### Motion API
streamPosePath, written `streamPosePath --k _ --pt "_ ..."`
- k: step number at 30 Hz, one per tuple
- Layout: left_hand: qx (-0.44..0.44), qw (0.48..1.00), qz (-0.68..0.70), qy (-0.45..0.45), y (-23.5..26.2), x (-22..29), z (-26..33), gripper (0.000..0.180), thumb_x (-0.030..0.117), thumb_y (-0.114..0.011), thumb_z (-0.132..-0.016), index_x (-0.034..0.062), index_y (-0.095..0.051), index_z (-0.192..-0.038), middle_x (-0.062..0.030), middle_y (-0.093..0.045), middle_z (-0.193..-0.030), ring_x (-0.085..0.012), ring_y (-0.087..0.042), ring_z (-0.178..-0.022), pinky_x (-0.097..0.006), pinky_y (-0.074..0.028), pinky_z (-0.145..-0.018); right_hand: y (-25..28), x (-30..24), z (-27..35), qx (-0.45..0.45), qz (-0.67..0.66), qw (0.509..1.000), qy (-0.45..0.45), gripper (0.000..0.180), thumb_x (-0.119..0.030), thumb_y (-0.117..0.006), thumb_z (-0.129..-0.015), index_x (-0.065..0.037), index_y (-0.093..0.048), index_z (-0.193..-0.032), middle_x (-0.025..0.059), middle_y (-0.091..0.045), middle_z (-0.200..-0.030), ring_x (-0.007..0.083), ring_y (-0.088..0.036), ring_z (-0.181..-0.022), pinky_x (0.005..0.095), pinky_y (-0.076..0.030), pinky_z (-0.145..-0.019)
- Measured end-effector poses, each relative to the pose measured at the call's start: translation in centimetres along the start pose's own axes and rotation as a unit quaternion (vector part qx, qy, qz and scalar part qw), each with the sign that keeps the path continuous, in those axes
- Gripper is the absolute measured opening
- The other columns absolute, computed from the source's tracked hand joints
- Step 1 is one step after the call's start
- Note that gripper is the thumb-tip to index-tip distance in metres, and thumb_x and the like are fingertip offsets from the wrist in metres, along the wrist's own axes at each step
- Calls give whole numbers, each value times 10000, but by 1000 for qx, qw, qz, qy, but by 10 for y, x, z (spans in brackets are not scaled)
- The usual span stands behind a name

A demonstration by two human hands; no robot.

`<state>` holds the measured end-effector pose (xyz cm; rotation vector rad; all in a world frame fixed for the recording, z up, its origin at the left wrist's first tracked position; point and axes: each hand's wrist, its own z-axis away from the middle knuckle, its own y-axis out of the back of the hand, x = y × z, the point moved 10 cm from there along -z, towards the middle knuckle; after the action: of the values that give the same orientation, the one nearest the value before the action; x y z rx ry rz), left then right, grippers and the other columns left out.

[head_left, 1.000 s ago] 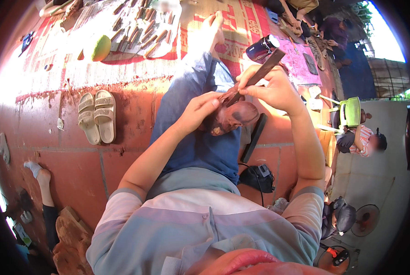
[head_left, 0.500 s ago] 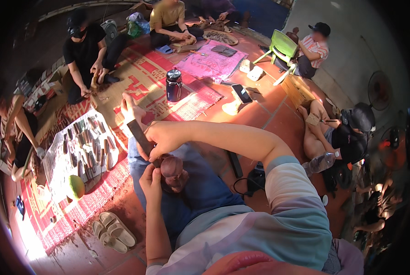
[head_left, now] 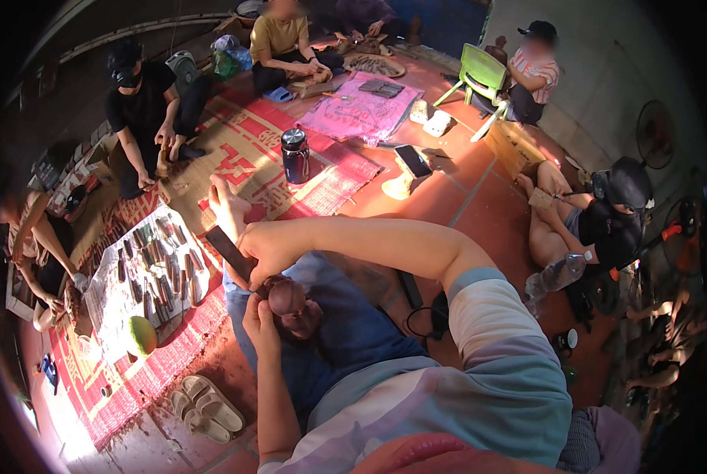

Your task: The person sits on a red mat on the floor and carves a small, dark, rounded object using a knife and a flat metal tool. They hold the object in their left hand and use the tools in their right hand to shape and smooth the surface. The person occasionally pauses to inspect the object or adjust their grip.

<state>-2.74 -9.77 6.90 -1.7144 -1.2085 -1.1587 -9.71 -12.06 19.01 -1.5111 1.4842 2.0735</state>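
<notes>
On my lap, between my jeans-clad legs, lies a small carved reddish-brown wooden figure (head_left: 297,312) with a smooth rounded head. My right hand (head_left: 265,243) reaches across from the right, closed around a carving tool with a flat dark handle (head_left: 229,254). The tool slants down toward the figure's head; its working end is hidden by fingers. My left hand (head_left: 262,322) is closed with fingertips pinched beside the head, where the tool's lower end meets the wood. It appears to steady the figure, though its grip is partly hidden. My bare foot (head_left: 229,205) rests beyond the hands.
Many carving tools lie on a white sheet (head_left: 116,316) at left, with a green round fruit (head_left: 141,336) beside it. Around me are sandals (head_left: 208,407), a dark flask (head_left: 295,156), a phone (head_left: 413,161), a green chair (head_left: 482,73) and a plastic bottle (head_left: 557,275). Several people sit working nearby.
The view has shifted slightly. My right hand and the tool sit a little lower and farther left, nearer the figure's head. Both hands keep their places around the figure.
</notes>
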Motion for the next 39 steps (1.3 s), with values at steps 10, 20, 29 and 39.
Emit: streamPosePath --k 10,20,29,39 --pt "-36 999 0 38 -1 -26 -3 293 218 -382 -974 -14 -561 -989 -24 -576 -872 -88 -514 -798 -230 -427 -715 5 3 -1 33 18 999 27 110 -81 -661 -703 -54 -633 -807 63 -640 -688 136 -600 -614 286 -454 -557" --pt "-25 997 57 54 -1 -28 -2 240 245 -484 -946 18 -540 -894 38 -493 -783 -52 -425 -708 -193 -356 -624 1 14 -6 33 11 999 4 140 -122 -678 -697 -57 -649 -818 69 -641 -675 151 -592 -575 294 -461 -527" --pt "-13 994 70 77 -4 -33 0 176 174 -504 -918 5 -548 -892 17 -521 -795 -57 -456 -746 -194 -380 -674 1 28 -7 26 47 998 -44 110 -49 -654 -705 -27 -630 -809 60 -642 -778 146 -613 -702 282 -477 -657" --pt "-7 991 118 59 -6 -19 -2 166 157 -506 -897 1 -559 -878 5 -550 -786 -68 -475 -732 -210 -393 -666 3 3 -3 3 22 995 -93 121 -84 -659 -732 -32 -632 -838 56 -630 -710 101 -584 -646 257 -460 -611"
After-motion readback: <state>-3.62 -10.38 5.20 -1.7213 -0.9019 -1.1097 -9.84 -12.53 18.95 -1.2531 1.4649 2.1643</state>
